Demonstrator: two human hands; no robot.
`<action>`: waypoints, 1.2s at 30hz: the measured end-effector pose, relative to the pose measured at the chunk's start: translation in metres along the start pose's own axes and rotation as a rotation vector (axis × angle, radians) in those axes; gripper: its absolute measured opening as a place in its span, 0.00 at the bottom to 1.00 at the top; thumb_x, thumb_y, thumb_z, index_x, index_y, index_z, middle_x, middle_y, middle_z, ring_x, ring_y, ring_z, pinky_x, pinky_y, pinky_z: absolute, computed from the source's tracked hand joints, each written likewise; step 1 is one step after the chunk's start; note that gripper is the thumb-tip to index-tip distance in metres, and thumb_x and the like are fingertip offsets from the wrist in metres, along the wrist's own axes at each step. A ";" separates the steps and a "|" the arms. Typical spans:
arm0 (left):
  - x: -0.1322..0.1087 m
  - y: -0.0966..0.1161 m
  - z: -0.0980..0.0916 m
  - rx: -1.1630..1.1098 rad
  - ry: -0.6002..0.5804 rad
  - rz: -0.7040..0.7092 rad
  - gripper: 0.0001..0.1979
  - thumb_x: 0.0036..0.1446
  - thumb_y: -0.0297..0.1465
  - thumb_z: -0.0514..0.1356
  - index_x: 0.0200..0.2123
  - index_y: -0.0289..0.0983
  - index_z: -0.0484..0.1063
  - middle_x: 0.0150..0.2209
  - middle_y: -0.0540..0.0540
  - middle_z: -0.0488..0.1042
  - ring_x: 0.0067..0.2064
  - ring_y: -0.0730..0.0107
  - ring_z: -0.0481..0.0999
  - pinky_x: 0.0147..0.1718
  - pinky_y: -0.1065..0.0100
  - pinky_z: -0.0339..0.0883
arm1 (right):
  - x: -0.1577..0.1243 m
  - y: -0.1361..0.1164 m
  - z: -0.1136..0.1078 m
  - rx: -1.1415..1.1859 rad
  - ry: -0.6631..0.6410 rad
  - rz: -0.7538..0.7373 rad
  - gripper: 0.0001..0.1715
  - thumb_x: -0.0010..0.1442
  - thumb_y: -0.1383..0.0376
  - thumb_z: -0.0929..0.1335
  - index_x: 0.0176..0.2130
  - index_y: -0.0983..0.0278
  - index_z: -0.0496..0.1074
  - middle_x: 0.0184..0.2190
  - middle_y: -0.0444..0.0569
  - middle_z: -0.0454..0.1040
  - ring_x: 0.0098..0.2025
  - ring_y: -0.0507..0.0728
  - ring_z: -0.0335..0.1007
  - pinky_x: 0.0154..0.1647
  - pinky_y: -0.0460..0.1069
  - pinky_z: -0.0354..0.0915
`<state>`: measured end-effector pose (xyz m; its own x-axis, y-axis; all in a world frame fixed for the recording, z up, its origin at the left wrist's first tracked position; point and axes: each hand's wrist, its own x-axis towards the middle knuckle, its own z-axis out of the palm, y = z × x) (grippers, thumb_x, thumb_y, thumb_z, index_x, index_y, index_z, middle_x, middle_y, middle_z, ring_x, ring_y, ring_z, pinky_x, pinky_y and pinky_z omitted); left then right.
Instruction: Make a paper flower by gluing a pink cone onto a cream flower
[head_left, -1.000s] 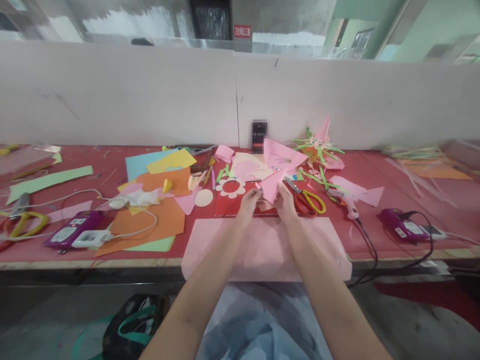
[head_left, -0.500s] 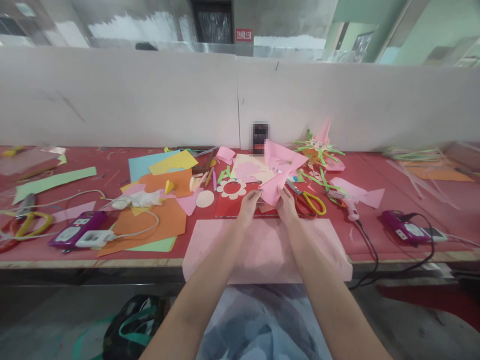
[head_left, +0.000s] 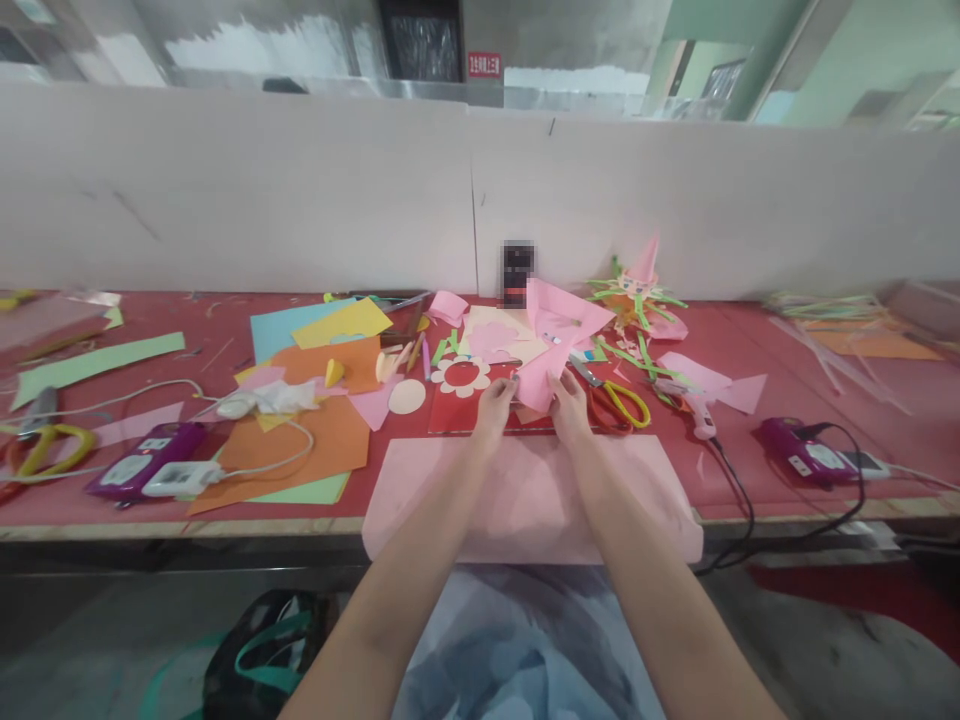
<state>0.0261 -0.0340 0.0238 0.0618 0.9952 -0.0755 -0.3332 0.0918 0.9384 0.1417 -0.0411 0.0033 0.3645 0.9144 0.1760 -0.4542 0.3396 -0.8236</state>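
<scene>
Between my hands is a piece of pink paper, curved and raised above the table. My left hand pinches its left edge, and my right hand grips its lower right side. Behind it stands a larger folded pink paper. A white flower cutout with a red centre lies on a red sheet left of my hands. Scissors with yellow and red handles rest just right of my right hand. A pink sheet hangs over the table edge under my forearms.
A pink glue gun with a black cable lies to the right, near a purple power strip. Another purple strip, orange paper and a second pair of scissors are on the left. A paper figure stands behind.
The pink paper in my hands has bent into a more curved shape, its lower edge dipping slightly. Both hands keep hold of it, and the whole view has shifted a little.
</scene>
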 end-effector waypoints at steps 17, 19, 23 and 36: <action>0.004 -0.003 -0.005 -0.089 0.033 0.021 0.16 0.43 0.38 0.62 0.19 0.37 0.58 0.21 0.55 0.59 0.25 0.77 0.62 0.28 0.72 0.61 | -0.006 -0.011 0.007 -0.065 -0.048 0.051 0.17 0.47 0.60 0.71 0.39 0.60 0.72 0.40 0.45 0.74 0.42 0.55 0.70 0.45 0.52 0.67; 0.006 -0.004 -0.005 -0.016 0.060 0.050 0.16 0.45 0.40 0.60 0.19 0.36 0.59 0.21 0.54 0.59 0.26 0.76 0.62 0.28 0.72 0.60 | -0.008 -0.014 0.009 -0.071 -0.048 0.044 0.15 0.47 0.60 0.71 0.38 0.60 0.72 0.39 0.45 0.74 0.41 0.55 0.70 0.46 0.52 0.66; 0.008 -0.005 -0.006 0.125 0.091 0.101 0.18 0.46 0.42 0.60 0.18 0.36 0.59 0.20 0.54 0.59 0.25 0.76 0.60 0.27 0.72 0.56 | -0.008 -0.015 0.010 -0.064 -0.066 0.044 0.14 0.48 0.59 0.70 0.37 0.61 0.71 0.39 0.45 0.74 0.43 0.56 0.69 0.47 0.53 0.65; 0.005 -0.003 -0.006 0.055 0.098 0.043 0.17 0.46 0.45 0.59 0.24 0.36 0.66 0.22 0.51 0.67 0.24 0.74 0.67 0.25 0.71 0.61 | -0.007 -0.009 0.009 -0.055 -0.041 0.071 0.24 0.45 0.60 0.72 0.43 0.59 0.66 0.43 0.46 0.72 0.45 0.56 0.69 0.48 0.53 0.66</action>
<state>0.0222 -0.0289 0.0182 -0.0444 0.9969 -0.0649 -0.2817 0.0499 0.9582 0.1364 -0.0486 0.0146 0.2990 0.9444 0.1367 -0.4324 0.2618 -0.8629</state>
